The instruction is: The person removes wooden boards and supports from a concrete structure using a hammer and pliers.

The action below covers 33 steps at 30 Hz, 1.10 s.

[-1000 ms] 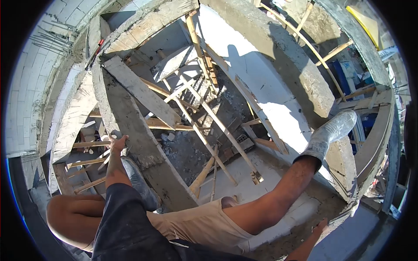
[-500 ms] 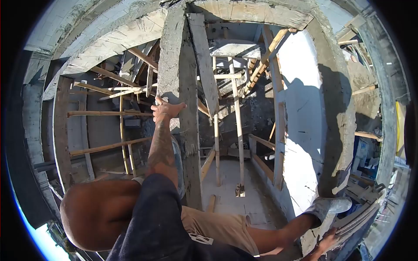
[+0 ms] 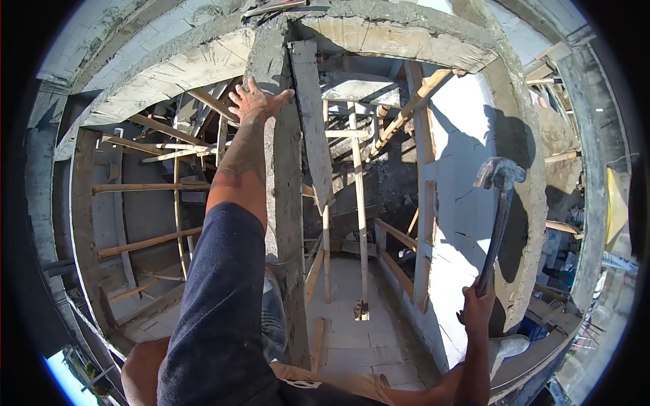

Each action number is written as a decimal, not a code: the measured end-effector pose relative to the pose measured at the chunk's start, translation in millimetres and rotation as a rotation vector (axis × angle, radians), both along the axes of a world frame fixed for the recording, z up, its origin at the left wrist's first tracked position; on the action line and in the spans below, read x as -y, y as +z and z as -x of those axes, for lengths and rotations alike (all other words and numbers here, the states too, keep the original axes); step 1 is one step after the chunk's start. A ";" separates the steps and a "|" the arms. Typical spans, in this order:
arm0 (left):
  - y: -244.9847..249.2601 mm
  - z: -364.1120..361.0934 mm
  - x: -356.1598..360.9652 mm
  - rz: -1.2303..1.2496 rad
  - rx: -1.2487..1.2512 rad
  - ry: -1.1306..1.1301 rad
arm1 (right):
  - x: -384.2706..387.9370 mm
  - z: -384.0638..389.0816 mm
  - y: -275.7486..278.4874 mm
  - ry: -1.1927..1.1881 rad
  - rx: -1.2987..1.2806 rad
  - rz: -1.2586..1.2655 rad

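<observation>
My left hand (image 3: 255,105) rests on a rough concrete beam (image 3: 272,196), palm down with fingers spread. Beside that hand, a grey timber board (image 3: 312,115) stands against the beam's right side. At the right, my right hand (image 3: 478,308) is wrapped around the lower handle of a claw hammer (image 3: 499,223). The hammer is held upright with its head at the top, over the pale block wall. The end of the handle is partly hidden by my fingers.
Bamboo poles (image 3: 359,203) prop the formwork over a drop to the floor below (image 3: 359,345). A white block wall (image 3: 464,196) runs along the right. My shoe (image 3: 509,346) is by its top. Metal tools (image 3: 276,8) lie on the far cross beam.
My left hand has slid forward along the beam. My right hand has risen from low at the right, and the hammer now shows in it. The view has shifted slightly.
</observation>
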<state>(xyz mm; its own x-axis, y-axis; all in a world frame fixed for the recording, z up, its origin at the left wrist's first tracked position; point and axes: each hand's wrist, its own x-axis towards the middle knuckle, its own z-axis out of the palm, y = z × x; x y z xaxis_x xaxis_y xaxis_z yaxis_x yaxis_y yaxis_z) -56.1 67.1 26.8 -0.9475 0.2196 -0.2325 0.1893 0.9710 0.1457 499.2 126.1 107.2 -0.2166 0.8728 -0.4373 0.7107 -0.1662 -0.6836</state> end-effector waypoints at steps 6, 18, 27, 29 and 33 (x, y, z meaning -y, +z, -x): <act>-13.1 38.8 -24.1 -0.016 0.024 0.100 | -32.8 67.0 -3.4 0.202 0.242 -0.096; -32.1 35.2 -32.5 -0.096 -0.170 0.150 | -281.1 413.1 -50.9 0.478 -0.190 -0.454; -18.4 40.0 -34.1 -0.097 -0.077 0.143 | -349.9 584.0 -77.5 0.582 0.189 -0.661; -24.2 41.0 -31.5 -0.101 -0.093 0.141 | -370.2 588.2 -110.3 0.577 0.300 -0.710; -22.3 45.9 -29.2 -0.090 -0.088 0.142 | -383.2 586.4 -112.6 0.664 0.233 -0.580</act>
